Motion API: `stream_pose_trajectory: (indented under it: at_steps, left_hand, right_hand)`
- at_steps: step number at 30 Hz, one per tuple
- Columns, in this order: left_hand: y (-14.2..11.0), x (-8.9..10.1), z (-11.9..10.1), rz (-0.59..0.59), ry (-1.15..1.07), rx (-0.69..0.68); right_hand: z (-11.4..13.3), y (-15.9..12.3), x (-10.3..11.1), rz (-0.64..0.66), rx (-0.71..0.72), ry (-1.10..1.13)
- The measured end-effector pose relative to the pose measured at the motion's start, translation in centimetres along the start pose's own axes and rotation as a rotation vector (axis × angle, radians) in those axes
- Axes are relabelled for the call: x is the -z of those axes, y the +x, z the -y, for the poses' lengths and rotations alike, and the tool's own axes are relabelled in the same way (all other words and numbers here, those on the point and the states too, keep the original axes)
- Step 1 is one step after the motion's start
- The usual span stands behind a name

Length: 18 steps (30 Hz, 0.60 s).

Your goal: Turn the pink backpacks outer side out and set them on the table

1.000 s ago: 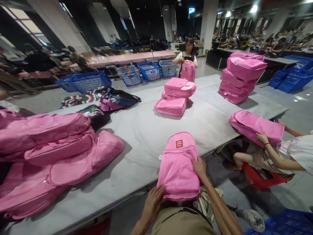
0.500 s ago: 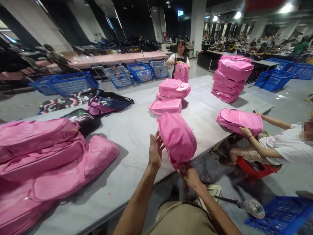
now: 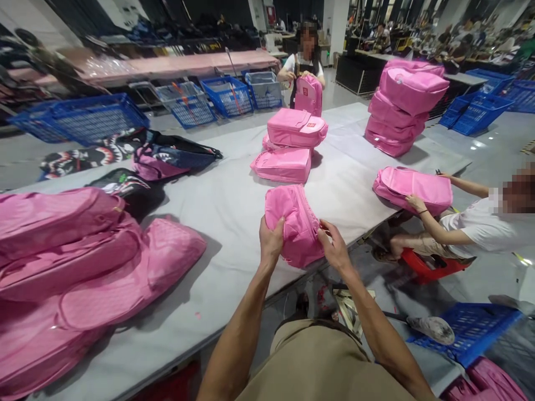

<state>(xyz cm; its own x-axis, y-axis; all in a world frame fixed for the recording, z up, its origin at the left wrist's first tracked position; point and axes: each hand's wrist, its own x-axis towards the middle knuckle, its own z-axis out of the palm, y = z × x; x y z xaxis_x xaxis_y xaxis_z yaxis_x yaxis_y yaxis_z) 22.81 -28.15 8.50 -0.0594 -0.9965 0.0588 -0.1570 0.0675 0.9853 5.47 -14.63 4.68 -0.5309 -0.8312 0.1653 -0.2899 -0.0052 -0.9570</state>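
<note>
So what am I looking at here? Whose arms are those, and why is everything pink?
The camera sits on a person's head and looks down, so the two bare arms at the bottom are that person's own. The left hand and right hand both grip one pink backpack at the edge of a big grey table. More pink backpacks lie in a heap on the left, and others are stacked farther back. A seated co-worker on the right touches another pink bag. Blue baskets stand behind.
</note>
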Motion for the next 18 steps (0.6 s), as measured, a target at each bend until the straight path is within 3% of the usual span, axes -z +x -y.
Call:
stream_pose_trajectory:
  at_steps: [3, 5, 11, 14, 16, 18]
  left_hand:
    - [0.0, -0.4, -0.2, 0.017, 0.003, -0.017]
    - [0.2, -0.5, -0.1, 0.038, 0.033, -0.024]
    - [0.3, -1.3, -0.8, 0.109, 0.194, -0.054]
    - [0.3, -1.8, -0.9, 0.161, 0.288, -0.092]
    - [0.7, -1.6, -0.6, 0.196, 0.297, -0.128]
    - [1.2, -0.8, -0.2, 0.223, 0.268, -0.159]
  right_hand:
    - [0.4, 1.0, -2.2, -0.073, 0.114, -0.102]
    - [0.2, 1.3, -2.2, -0.089, 0.1, -0.116]
    - [0.9, 2.0, 1.4, 0.01, 0.126, -0.347]
    - [-0.5, 2.5, 3.1, -0.014, 0.137, -0.435]
    - [-2.8, 2.6, 4.5, -0.115, 0.042, -0.462]
    - [-5.9, 2.1, 6.1, -0.233, -0.172, -0.415]
